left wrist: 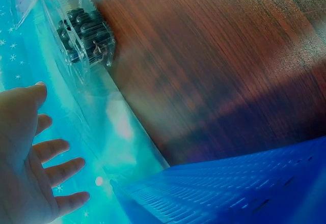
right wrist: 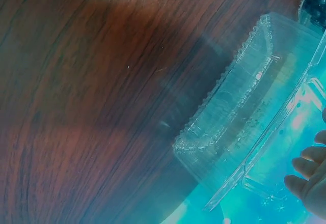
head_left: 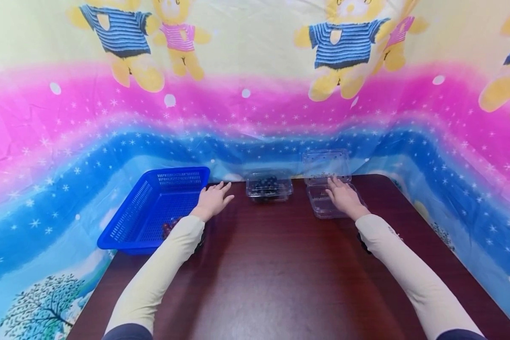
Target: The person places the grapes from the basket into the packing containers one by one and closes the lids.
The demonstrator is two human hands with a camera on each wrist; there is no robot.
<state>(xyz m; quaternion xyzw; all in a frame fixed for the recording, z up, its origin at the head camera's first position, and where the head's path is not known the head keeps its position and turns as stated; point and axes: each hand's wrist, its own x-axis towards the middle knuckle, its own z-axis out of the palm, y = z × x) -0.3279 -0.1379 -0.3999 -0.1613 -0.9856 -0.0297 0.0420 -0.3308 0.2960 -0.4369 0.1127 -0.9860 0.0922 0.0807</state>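
Observation:
My left hand (head_left: 214, 202) hovers beside the right rim of a blue plastic basket (head_left: 150, 212), fingers spread and holding nothing. Some dark red grapes (head_left: 168, 227) lie in the basket, partly hidden by my left sleeve. Over an open clear plastic clamshell box (head_left: 318, 204) is my right hand (head_left: 344, 197), its fingers extended and overlapping the box in the head view. The lid (head_left: 326, 165) of that box stands raised at the back. Between my hands, a second clear plastic box (head_left: 289, 188) contains dark grapes (left wrist: 86, 30), which also show through its side in the left wrist view.
The dark red-brown wooden table (head_left: 276, 264) reaches from the boxes toward me. A cartoon-print cloth (head_left: 246, 108) hangs behind the table and along both sides, close to the boxes and basket.

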